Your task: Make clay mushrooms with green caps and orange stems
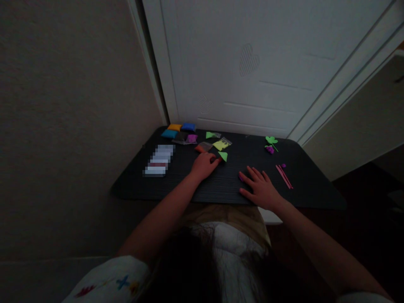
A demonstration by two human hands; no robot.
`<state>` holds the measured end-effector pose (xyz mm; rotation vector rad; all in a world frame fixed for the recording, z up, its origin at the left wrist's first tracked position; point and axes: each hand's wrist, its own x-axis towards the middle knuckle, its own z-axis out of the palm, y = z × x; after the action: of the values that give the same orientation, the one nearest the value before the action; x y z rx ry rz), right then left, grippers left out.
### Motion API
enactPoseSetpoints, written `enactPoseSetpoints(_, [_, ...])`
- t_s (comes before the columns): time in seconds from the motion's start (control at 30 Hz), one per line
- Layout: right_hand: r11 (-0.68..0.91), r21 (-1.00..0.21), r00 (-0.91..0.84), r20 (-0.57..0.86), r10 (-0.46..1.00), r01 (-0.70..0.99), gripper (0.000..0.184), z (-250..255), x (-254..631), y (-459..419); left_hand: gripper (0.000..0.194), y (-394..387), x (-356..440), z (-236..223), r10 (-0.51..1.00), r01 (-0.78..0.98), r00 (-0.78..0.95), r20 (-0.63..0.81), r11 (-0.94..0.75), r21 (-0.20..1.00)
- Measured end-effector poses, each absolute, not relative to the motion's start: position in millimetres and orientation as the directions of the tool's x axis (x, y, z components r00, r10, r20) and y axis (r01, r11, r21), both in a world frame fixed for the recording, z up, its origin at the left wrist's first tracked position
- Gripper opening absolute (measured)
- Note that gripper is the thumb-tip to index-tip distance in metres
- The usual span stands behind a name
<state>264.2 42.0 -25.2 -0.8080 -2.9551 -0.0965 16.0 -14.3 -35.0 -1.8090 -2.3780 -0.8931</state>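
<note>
Purple piece (241, 177) at right fingers (248, 180), black tabletop (176, 185)

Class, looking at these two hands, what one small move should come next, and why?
Probably, the right hand should roll the purple piece lightly against the table: the fingers are spread, palm down, with one fingertip already at that piece.

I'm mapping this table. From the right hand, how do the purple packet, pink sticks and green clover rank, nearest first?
1. Pink sticks, just right of the right hand.
2. Green clover, toward the far right corner.
3. Purple packet, far side, left.
</note>
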Motion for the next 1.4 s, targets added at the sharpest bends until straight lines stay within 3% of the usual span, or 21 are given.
enactPoseSetpoints(0.1, [0.909, 0.038, -0.908, 0.079, 0.412, 0.415, 0.06, -24.6, 263.9, 40.9, 0.03, -14.7, 16.2, -34.1, 0.874, 0.888, -0.338, 0.348, 0.173, 0.427])
enactPoseSetpoints(0.23, [0.843, 0.024, -0.842, 0.082, 0.534, 0.537, 0.058, -23.4, 264.3, 42.6, 0.029, -14.2, 15.7, -35.1, 0.88, 0.885, -0.329, 0.341, 0.162, 0.436])
enactPoseSetpoints(0.37, [0.915, 0.028, -0.914, 0.066, 0.399, 0.402, 0.061, -23.8, 264.8, 41.4, 0.027, -13.6, 14.6, -36.5, 0.876, 0.882, -0.334, 0.348, 0.16, 0.444])
enactPoseSetpoints(0.5, [0.848, 0.021, -0.846, 0.076, 0.527, 0.53, 0.06, -24.2, 265.6, 43.7, 0.023, -13.6, 13.5, -37.1, 0.876, 0.877, -0.343, 0.338, 0.17, 0.449])
enactPoseSetpoints(0.67, [0.909, 0.02, -0.908, 0.071, 0.413, 0.415, 0.061, -25.4, 265.0, 42.9, 0.023, -13.7, 13.1, -36.6, 0.872, 0.874, -0.351, 0.34, 0.176, 0.453])
enactPoseSetpoints(0.8, [0.826, 0.011, -0.824, 0.083, 0.561, 0.563, 0.059, -25.5, 264.2, 46.3, 0.023, -13.7, 13.5, -35.3, 0.876, 0.872, -0.352, 0.331, 0.178, 0.456])
enactPoseSetpoints(0.93, [0.898, 0.017, -0.896, 0.082, 0.436, 0.439, 0.06, -25.8, 263.3, 46.1, 0.022, -14.1, 13.8, -34.8, 0.873, 0.869, -0.356, 0.333, 0.179, 0.461])
enactPoseSetpoints(1.07, [0.831, 0.01, -0.827, 0.096, 0.553, 0.557, 0.058, -26.0, 262.9, 46.8, 0.023, -14.5, 13.9, -34.6, 0.872, 0.868, -0.353, 0.34, 0.17, 0.466])
enactPoseSetpoints(1.23, [0.901, 0.01, -0.899, 0.076, 0.431, 0.433, 0.059, -26.3, 263.2, 44.9, 0.023, -14.7, 14.3, -33.1, 0.869, 0.863, -0.36, 0.338, 0.172, 0.476])
enactPoseSetpoints(1.33, [0.836, 0.01, -0.833, 0.088, 0.546, 0.548, 0.057, -25.4, 264.6, 47.5, 0.021, -15.4, 15.3, -31.5, 0.869, 0.859, -0.367, 0.332, 0.179, 0.48])
enactPoseSetpoints(1.4, [0.847, 0.015, -0.844, 0.096, 0.528, 0.532, 0.058, -25.1, 265.4, 48.3, 0.021, -16.0, 16.0, -30.9, 0.868, 0.857, -0.368, 0.333, 0.178, 0.483])
